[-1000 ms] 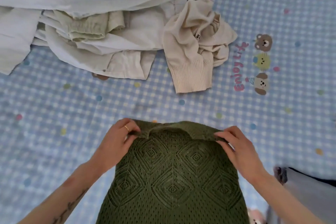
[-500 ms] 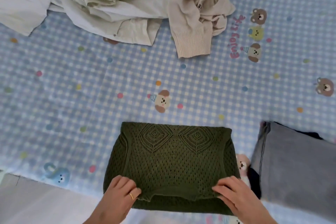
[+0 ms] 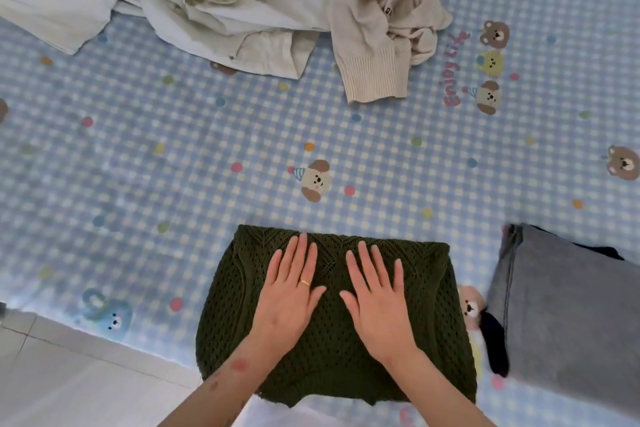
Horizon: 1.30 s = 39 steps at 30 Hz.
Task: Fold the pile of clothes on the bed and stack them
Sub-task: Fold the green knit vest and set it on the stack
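Note:
A dark green open-knit sweater (image 3: 429, 319) lies folded into a rectangle at the near edge of the bed. My left hand (image 3: 289, 298) and my right hand (image 3: 377, 298) lie flat on top of it, side by side, fingers straight and spread, palms pressing down. At the far side of the bed lies the unfolded pile (image 3: 221, 3) of white and pale green clothes, with a cream knit sweater (image 3: 374, 31) crumpled at its right end. A folded grey garment (image 3: 568, 315) sits to the right of the green sweater, on top of something dark.
The bed is covered by a blue checked sheet (image 3: 173, 156) printed with bears and coloured dots. A strip of pale tiled floor (image 3: 62, 374) shows at the lower left, past the bed's edge.
The green sweater's far part was folded toward me. My hands then let go of its near edge and moved onto the top, now lying flat on it.

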### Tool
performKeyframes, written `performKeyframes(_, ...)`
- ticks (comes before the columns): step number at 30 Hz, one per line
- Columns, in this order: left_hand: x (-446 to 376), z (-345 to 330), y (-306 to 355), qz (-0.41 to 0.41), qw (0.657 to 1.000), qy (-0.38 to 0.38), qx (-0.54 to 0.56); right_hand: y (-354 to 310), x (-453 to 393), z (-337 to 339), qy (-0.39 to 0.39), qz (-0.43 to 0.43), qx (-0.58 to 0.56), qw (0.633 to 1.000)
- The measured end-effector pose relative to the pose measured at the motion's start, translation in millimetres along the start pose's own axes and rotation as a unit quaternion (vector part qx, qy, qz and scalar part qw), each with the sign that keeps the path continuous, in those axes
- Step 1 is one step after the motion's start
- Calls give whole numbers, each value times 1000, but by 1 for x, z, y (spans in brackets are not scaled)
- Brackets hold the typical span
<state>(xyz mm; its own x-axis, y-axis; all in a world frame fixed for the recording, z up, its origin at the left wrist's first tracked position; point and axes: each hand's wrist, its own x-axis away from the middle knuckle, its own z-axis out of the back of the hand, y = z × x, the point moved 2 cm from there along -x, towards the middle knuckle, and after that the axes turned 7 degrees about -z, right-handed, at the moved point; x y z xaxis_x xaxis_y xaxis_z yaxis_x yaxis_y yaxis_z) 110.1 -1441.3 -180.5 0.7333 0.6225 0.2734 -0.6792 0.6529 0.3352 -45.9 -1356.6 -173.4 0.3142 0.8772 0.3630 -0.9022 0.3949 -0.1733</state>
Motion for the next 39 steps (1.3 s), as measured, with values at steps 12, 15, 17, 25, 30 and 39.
performKeyframes(12, 127, -12, -53, 350, 920, 56, 165, -77, -73, 8, -75, 113, -114, 984)
performKeyframes(15, 142, -11, -37, 372, 902, 48, 212, -144, -111, 1, -154, 208, -108, 960)
performKeyframes(17, 139, -9, -33, 432, 857, 40, 278, -165, -126, -3, -190, 228, -51, 954)
performKeyframes(25, 136, 20, 15, 324, 890, 70, 314, -116, -129, 55, -215, 150, -213, 941)
performKeyframes(30, 103, 42, 100, 176, 911, 108, 357, -12, -102, 112, -230, 59, -281, 930)
performKeyframes(39, 41, -28, 211, 110, 947, -71, 294, 144, -72, 101, -252, -46, -314, 914)
